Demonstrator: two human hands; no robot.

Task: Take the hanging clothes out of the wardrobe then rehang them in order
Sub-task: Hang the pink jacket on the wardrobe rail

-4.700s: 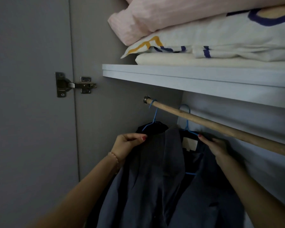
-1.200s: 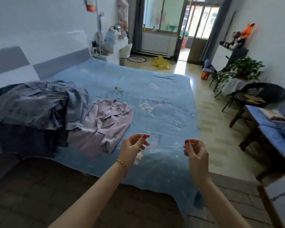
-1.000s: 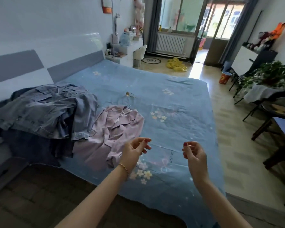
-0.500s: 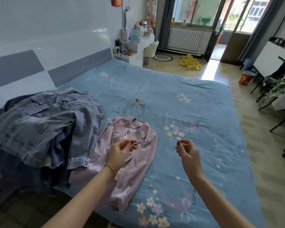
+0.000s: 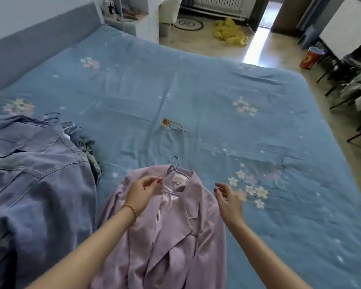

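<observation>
Over bed (image 5: pixel 196 84), left hand (image 5: pixel 143 193) pinches lilac jacket (image 5: pixel 175 232) collar; right hand (image 5: pixel 227 200) hovers loosely open, empty

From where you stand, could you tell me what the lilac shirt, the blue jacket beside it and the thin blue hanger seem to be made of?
Lilac shirt: probably a silky satin-like weave; it shows a soft sheen and falls in fluid folds.
Blue jacket: looks like denim; matte, stiff, with raised stitched seams.
Thin blue hanger: likely coated wire or plastic; slim, smooth hook, but too small to settle.
</observation>
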